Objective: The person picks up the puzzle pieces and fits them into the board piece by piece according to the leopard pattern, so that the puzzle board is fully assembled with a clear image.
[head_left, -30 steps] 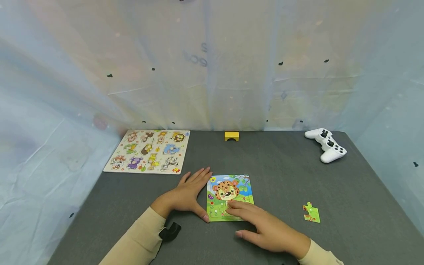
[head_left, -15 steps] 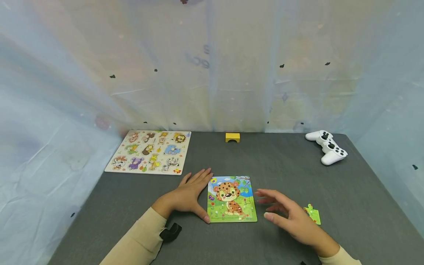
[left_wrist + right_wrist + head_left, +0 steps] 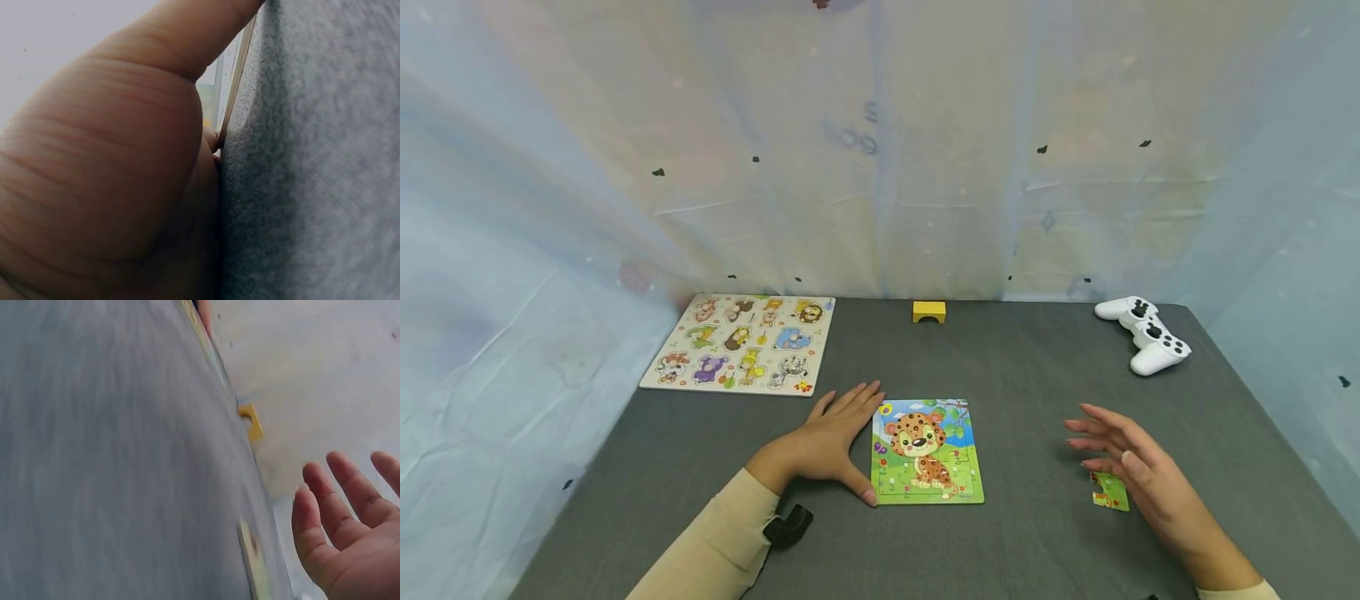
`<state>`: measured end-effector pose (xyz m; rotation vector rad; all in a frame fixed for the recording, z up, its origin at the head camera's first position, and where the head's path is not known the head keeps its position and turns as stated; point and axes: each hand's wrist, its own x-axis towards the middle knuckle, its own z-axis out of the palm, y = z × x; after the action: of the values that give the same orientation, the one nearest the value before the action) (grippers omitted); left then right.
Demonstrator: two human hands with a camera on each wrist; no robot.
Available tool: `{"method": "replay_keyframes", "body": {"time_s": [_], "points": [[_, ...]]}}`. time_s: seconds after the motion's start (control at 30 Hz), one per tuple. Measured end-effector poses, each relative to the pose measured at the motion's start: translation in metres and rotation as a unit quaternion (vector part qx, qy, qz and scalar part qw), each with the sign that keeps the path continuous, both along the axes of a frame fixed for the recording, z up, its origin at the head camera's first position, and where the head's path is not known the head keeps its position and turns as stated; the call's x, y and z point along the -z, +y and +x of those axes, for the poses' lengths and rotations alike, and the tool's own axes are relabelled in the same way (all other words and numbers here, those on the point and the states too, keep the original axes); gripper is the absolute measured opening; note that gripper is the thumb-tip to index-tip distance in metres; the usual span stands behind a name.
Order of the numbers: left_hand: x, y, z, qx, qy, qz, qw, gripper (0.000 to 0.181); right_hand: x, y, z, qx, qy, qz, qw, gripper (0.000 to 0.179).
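Observation:
A square jigsaw puzzle (image 3: 925, 454) with a cartoon leopard lies flat at the middle of the table. My left hand (image 3: 823, 442) rests along its left side, fingers spread, with thumb and fingertips at the left corners. In the left wrist view, the puzzle's edge (image 3: 236, 87) shows behind that hand's thumb. My right hand (image 3: 1153, 479), fingers extended and holding nothing, hovers by a loose green puzzle piece (image 3: 1109, 493) to the right, and its fingers hide the piece's upper part. The right wrist view shows the same piece (image 3: 255, 565) on the table beside the fingers.
An animal peg puzzle board (image 3: 741, 343) lies at the back left of the dark table (image 3: 1015, 550). A yellow arch block (image 3: 929, 312) stands at the back middle, and a white game controller (image 3: 1144, 335) at the back right. Plastic sheeting (image 3: 940, 233) hangs behind.
My right hand has lifted off the puzzle's lower right part and moved right to the loose piece, uncovering the leopard's body. My left hand has stayed at the puzzle's left side.

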<state>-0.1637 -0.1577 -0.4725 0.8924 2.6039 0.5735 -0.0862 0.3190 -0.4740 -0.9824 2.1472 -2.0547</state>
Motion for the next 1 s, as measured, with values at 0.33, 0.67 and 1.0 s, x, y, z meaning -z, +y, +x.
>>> {"method": "replay_keyframes", "body": {"time_s": [0.33,0.67,1.0], "points": [[0.001,0.0,0.0,-0.001,0.001,0.008,1.0,0.153,0.008,0.037,0.0,0.045,-0.028,0.062,0.9967,0.053],[0.003,0.0,0.0,0.005,0.007,0.01,0.9999,0.151,0.011,0.046,0.014,0.101,0.023,0.281,0.9541,0.064],[0.003,-0.001,0.0,0.003,0.003,0.014,0.9999,0.151,0.016,0.04,0.015,0.14,0.097,0.373,0.912,0.046]]}}
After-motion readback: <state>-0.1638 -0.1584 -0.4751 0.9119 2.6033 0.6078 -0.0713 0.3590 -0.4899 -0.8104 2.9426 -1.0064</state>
